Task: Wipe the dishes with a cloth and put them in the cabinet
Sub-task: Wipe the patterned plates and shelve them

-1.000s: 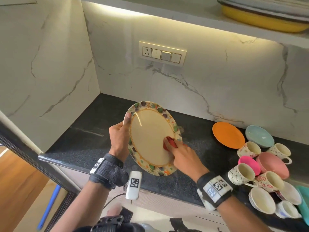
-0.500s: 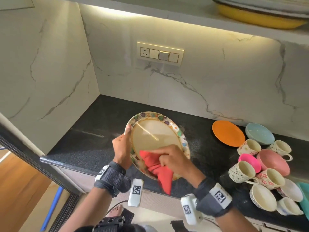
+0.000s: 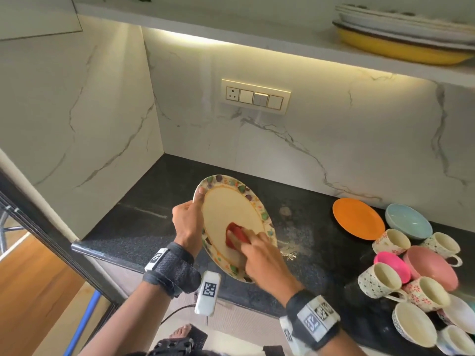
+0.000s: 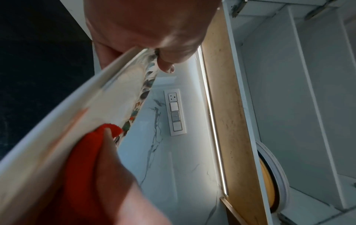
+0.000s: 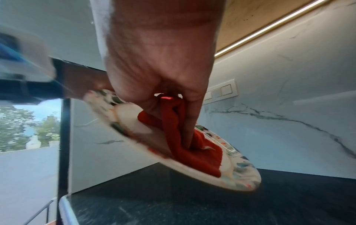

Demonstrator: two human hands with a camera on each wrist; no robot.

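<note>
Left hand grips patterned plate by rim, tilted above counter; right hand presses bunched red cloth on it. Wiping underway; cups, orange plate right of patterned plate unshelved.

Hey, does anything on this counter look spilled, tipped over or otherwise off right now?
Yes. A pale dusty smear marks the black counter just right of the plate being wiped. On the right, several cups lie tipped on their sides in a crowded heap instead of standing. No breakage is visible.
</note>
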